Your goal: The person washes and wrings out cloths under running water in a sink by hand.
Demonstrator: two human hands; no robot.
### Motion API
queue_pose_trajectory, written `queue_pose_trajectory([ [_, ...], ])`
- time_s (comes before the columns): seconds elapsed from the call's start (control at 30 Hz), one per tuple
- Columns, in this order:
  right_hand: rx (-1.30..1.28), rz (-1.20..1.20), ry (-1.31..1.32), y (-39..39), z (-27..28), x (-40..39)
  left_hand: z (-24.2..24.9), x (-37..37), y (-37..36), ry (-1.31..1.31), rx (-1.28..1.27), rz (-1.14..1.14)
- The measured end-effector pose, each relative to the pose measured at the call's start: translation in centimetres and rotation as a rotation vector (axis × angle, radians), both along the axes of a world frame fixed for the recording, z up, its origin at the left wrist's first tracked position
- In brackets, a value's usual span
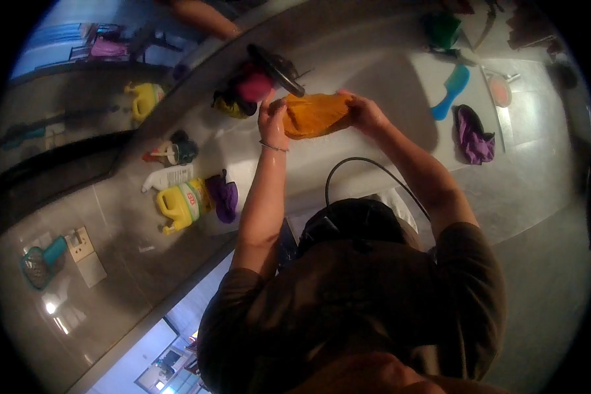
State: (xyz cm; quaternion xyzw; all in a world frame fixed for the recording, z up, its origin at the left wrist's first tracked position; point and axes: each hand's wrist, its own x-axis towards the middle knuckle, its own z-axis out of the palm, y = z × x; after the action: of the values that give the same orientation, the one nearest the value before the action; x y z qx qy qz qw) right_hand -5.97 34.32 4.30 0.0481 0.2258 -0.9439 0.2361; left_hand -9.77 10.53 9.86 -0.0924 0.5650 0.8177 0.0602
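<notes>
Both hands grip one orange cloth (315, 113), stretched between them above the pale bench (387, 79): the left hand (272, 118) is closed on its left end, the right hand (364, 111) closed on its right end. A thin bracelet circles the left wrist.

Just beyond the cloth, touching its upper left edge as far as can be told, sits one dark round object (276, 69) on a heap of pink and yellow fabric (246, 88).

To the right lie one blue brush (450, 92) and, near it, one purple cloth (474, 134); one green item (442, 29) stands farther back. A second purple cloth (225, 197) lies at the left, just beside one yellow jug (180, 207). One white bottle (167, 177) lies on its side next to that jug, with one small dark-capped bottle (174, 152) beyond it.

A mirror-like wall surface repeats the yellow jug as a reflection (144, 98). One teal-handled strainer (41, 262) appears low at the left, well apart from the hands. One black cable (368, 164) loops across in front of the person's chest.
</notes>
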Motion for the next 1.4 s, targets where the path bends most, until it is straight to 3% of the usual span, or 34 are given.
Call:
queue_pose_trajectory([
  [0.13,0.091,0.06,-0.101,0.1,1.5,0.3,1.9,-0.7,0.6,0.023,0.061,-0.006],
  [0.23,0.275,0.193,0.072,0.3,2.7,0.7,3.1,-1.7,1.3,0.043,0.025,0.094],
  [0.3,0.648,0.346,0.153,0.8,4.9,1.0,4.5,-2.0,1.4,0.017,0.006,0.072],
  [0.43,0.879,0.616,0.224,1.1,0.2,-0.6,4.4,-2.5,1.1,0.103,-0.12,0.015],
  [0.5,0.646,0.292,0.051,0.9,-1.1,-0.5,3.4,-2.9,0.5,0.112,-0.071,0.019],
  [0.63,0.682,0.245,-0.059,1.6,0.6,-0.9,2.0,-2.5,-0.2,0.152,-0.045,0.126],
  [0.7,0.364,0.141,0.027,1.0,1.5,-1.5,1.1,-1.5,0.2,0.107,0.018,0.177],
  [0.73,0.364,0.139,0.027,0.6,1.7,-1.8,0.3,-1.1,0.1,0.062,0.079,0.226],
  [0.77,0.434,0.055,0.051,0.1,1.9,-2.2,-0.8,-1.1,0.1,0.045,-0.026,0.167],
  [0.83,0.5,-0.029,0.071,-1.3,2.2,-2.7,-1.3,0.4,2.0,-0.243,-0.028,-0.046],
  [0.87,0.623,-0.067,0.177,-2.3,2.6,-2.8,-1.9,0.7,2.7,-0.244,-0.031,-0.045],
  [0.9,0.746,-0.106,0.284,-3.3,3.0,-2.8,-2.3,0.9,3.3,-0.458,0.165,-0.147],
  [0.93,0.614,-0.027,0.336,-4.0,4.3,-2.3,-2.9,0.8,3.5,-0.67,0.365,-0.249],
  [1.0,1.009,-0.097,0.897,-6.5,2.6,-2.1,-8.4,-1.1,2.3,-0.521,0.859,-0.533],
  [1.07,1.169,-0.205,1.197,-7.0,5.0,0.1,-5.4,0.0,2.3,-0.618,0.493,-0.567],
  [1.1,1.032,-0.26,1.247,-7.1,6.9,0.7,-4.3,0.6,2.7,-0.704,0.426,-0.503],
  [1.2,1.131,-0.302,1.336,-6.6,5.8,0.7,-3.5,1.9,5.1,-0.742,0.504,-0.273],
  [1.23,1.263,-0.484,1.188,-6.7,4.3,0.5,-3.7,2.0,6.2,-0.71,0.545,-0.217],
  [1.27,1.265,-0.483,1.184,-6.1,3.2,-0.4,-3.8,2.1,7.0,-0.68,0.575,-0.176],
  [1.33,1.544,-0.243,0.437,-4.7,2.7,-2.1,-4.0,2.1,8.1,-0.652,0.596,-0.147],
  [1.4,1.571,-0.112,0.344,-4.8,3.7,-2.3,-4.1,1.9,8.0,-0.64,0.575,-0.19],
])
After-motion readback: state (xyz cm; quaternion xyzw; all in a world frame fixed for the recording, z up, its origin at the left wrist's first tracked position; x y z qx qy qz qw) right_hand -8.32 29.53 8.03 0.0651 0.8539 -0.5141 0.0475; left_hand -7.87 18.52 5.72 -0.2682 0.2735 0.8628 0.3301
